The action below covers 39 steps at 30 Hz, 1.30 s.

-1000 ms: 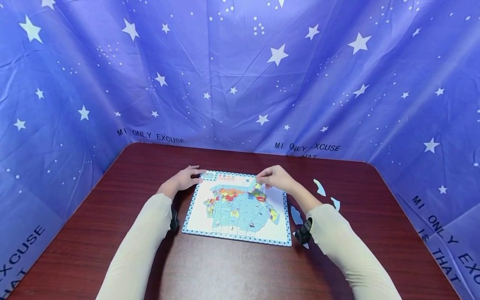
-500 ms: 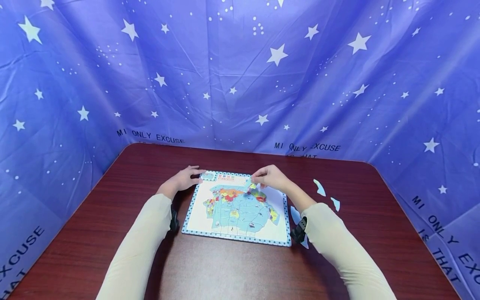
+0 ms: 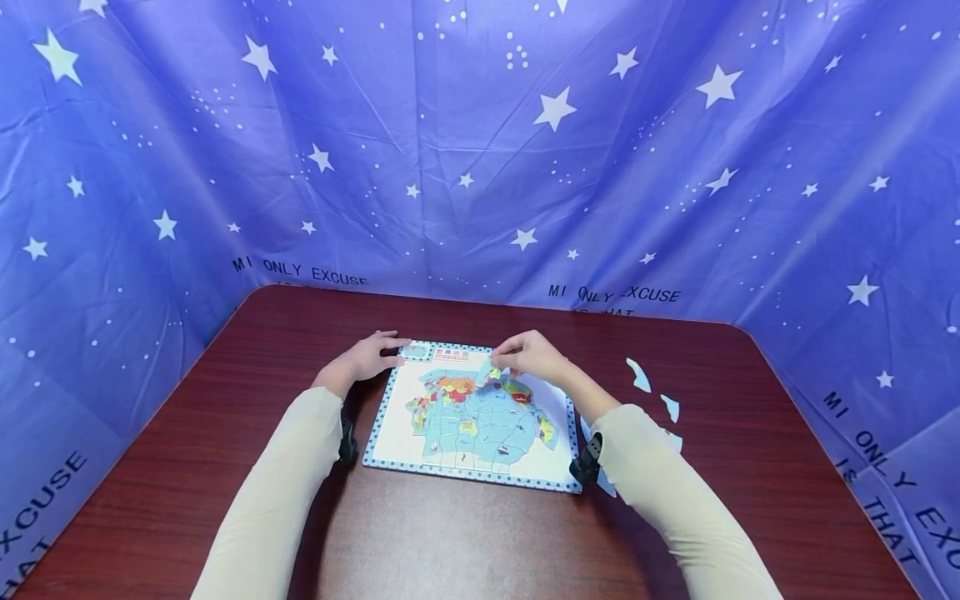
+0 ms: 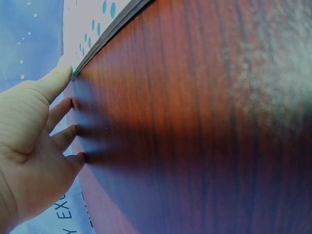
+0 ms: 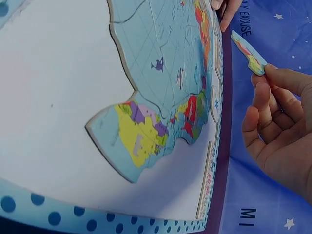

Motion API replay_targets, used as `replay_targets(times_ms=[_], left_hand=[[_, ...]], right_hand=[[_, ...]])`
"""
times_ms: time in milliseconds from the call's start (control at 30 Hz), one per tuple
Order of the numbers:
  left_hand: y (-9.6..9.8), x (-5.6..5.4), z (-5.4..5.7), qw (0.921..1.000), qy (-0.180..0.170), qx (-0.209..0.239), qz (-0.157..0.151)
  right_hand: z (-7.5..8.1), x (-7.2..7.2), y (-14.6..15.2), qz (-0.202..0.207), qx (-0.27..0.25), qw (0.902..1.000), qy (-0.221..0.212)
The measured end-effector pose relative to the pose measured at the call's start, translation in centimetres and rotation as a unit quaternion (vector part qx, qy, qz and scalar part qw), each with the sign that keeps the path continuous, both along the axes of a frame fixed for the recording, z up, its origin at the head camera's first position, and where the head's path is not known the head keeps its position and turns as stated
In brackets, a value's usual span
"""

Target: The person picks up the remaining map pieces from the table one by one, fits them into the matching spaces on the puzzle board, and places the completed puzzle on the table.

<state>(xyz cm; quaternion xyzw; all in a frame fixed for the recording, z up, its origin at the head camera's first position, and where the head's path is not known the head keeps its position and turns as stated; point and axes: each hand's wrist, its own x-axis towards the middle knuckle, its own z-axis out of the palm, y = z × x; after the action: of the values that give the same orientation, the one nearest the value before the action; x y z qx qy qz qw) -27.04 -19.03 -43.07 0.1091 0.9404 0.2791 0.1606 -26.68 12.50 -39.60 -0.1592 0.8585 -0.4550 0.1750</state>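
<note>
left hand [image 3: 364, 358], fingers extended, touches the board's [image 3: 395, 432] far left corner — likely steadying it; right hand [image 5: 285, 114] pinches a map piece [image 5: 248, 53] by one end.

right hand [image 3: 532, 356] and pinched piece [image 5: 250, 54] farther left, loose piece [image 3: 674, 440] uncovered

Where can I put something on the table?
There's bare table in front of the puzzle board, between the left sleeve and right sleeve, and past the left sleeve. It's crowded right of the board, with loose pieces by the right sleeve, and over the board, where the right hand holds a piece.
</note>
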Motion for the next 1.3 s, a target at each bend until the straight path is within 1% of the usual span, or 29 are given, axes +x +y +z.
replay_targets(times_ms=[667,867,1067,1300], left_hand=[[0.0,0.0,-0.1,1.0,-0.001,-0.001,0.003],[-0.1,-0.2,-0.2,1.0,-0.003,0.005,0.0],[-0.2,-0.2,-0.2,1.0,0.0,0.001,-0.001],[0.0,0.0,0.0,1.0,-0.003,0.003,0.001]], right_hand=[[-0.2,-0.1,-2.6,0.009,0.004,0.9999,0.004],[-0.6,-0.1,-3.4,0.008,0.003,0.9999,-0.007],[-0.7,0.1,-3.9,0.023,-0.006,0.9997,-0.005],[-1.0,0.3,-4.7,0.02,-0.014,0.9996,-0.014]])
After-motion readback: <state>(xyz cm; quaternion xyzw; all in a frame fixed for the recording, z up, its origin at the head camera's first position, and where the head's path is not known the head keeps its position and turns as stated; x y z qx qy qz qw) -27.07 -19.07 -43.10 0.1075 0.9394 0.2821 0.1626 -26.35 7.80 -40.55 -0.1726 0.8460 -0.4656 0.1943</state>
